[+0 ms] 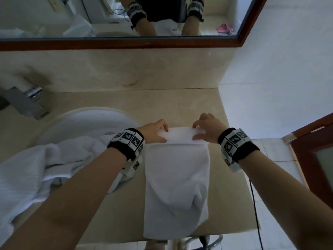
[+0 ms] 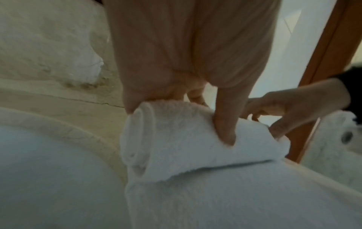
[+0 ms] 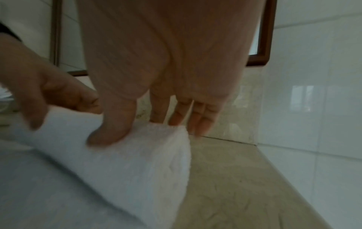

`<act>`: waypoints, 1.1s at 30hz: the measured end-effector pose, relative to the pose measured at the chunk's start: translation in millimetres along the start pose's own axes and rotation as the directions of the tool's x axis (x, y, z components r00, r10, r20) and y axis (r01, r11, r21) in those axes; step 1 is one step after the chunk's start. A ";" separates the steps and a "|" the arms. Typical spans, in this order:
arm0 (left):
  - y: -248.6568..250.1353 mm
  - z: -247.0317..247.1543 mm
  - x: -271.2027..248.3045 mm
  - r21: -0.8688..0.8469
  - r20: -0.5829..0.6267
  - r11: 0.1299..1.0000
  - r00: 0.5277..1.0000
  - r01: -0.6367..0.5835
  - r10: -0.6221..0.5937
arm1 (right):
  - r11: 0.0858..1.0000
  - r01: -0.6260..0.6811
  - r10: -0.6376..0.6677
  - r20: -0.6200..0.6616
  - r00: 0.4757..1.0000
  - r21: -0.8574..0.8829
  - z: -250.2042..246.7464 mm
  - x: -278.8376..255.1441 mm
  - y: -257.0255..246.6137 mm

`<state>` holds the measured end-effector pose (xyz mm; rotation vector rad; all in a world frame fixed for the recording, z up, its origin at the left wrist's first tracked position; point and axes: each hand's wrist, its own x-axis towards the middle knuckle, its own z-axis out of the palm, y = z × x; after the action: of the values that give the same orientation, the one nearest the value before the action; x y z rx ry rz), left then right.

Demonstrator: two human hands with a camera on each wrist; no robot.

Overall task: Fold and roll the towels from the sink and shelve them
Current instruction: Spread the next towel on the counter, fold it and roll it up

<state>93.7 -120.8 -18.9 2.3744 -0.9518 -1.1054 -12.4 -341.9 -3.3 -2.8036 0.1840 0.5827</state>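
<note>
A white folded towel [image 1: 177, 186] lies lengthwise as a narrow strip on the beige tabletop [image 1: 180, 101], just right of the round white sink [image 1: 86, 120], with its near end hanging over the front edge. Its far end is turned over into a small roll [image 1: 180, 135], and both hands sit on that roll. The left hand [image 1: 154, 130] grips the roll's left end, thumb on the near side and curled fingers over the far side; in the left wrist view the thumb [image 2: 225, 124] presses into the terry while the spiral of the end shows only about one turn. The right hand [image 1: 207, 128] holds the right end the same way, its thumb [image 3: 113, 128] laid on top and its fingers [image 3: 195, 117] dropped behind the far edge.

The step in hand appears to be the rolling: the folding of this towel looks done, and the roll has only just begun, most of the strip lying flat toward the person. The next move probably calls for both hands to turn the roll toward the body together, keeping equal tension at each end so that the cylinder stays straight and tight, then re-gripping after each turn. The overhanging end may drag, so it needs drawing up as the roll advances.

A second, crumpled towel [image 1: 36, 168] lies heaped in and over the sink, waiting its turn. No shelf is in view.
</note>
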 end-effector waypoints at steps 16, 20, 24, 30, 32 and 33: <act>14.2 71.3 -37.7 0.459 -0.488 0.883 0.804 -0.094 0.340 | 0.999 0.035 -0.035 -0.061 0.998 0.009 28.7 -16.9 -14.0; 34.6 120.9 -55.1 0.397 -0.446 0.904 0.829 -0.156 0.339 | 0.999 0.021 -0.024 -0.098 0.995 -0.033 37.0 -16.4 -18.0; 45.5 146.7 -61.6 0.320 -0.422 0.947 0.899 0.025 0.119 | 0.999 -0.006 0.001 -0.172 0.985 -0.032 45.9 -22.1 -23.6; 60.3 161.4 -75.5 0.383 -0.460 0.903 0.888 0.193 0.006 | 0.996 -0.047 0.031 -0.196 0.980 -0.077 64.3 -35.3 -31.9; 63.8 163.6 -81.9 0.391 -0.447 0.882 0.892 0.263 -0.067 | 0.997 -0.051 0.041 -0.184 0.982 -0.052 66.4 -38.6 -33.8; 64.1 164.4 -84.4 0.398 -0.440 0.877 0.895 0.270 -0.075 | 0.998 -0.050 0.042 -0.180 0.983 -0.041 66.2 -39.6 -33.7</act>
<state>-100.4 -112.6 -41.9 2.9575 -0.9195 -0.4095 -67.2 -287.9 -37.6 -2.9021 0.2758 0.3473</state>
